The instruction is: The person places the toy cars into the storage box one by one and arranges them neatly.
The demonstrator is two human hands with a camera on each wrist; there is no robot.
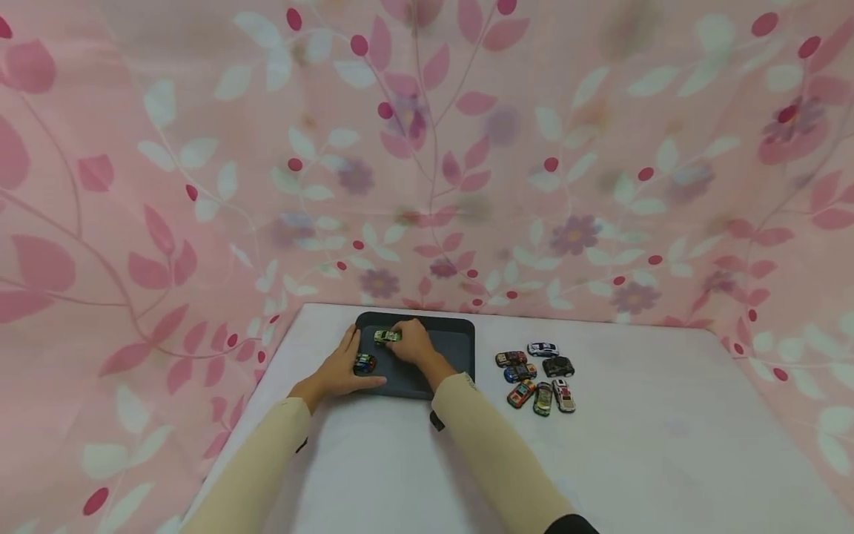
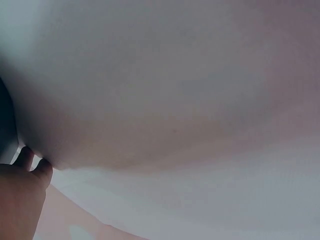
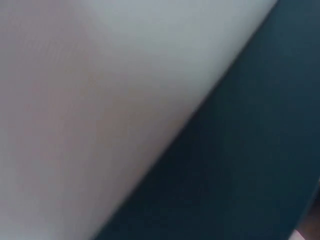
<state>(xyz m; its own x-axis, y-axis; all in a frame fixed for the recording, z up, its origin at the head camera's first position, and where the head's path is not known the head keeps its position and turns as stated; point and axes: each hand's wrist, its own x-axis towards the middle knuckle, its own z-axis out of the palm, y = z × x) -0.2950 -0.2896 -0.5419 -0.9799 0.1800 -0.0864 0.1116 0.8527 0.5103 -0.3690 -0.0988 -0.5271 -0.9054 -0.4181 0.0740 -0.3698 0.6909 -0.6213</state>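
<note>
The right hand (image 1: pixel 411 343) pinches a green toy car (image 1: pixel 385 337) at the far left part of the dark tray (image 1: pixel 459 345); the left hand (image 1: pixel 337 369), fingers straight, touches the left edge, beside a blue car (image 1: pixel 364 363).

The left hand (image 2: pixel 21 200) is in the bottom left corner. Two fingers (image 2: pixel 44 171) point up beside a dark tray (image 2: pixel 6 122). Most of the view is blurry white tabletop (image 2: pixel 210 205), with some pink cloth (image 2: pixel 60 212) at the bottom.
</note>
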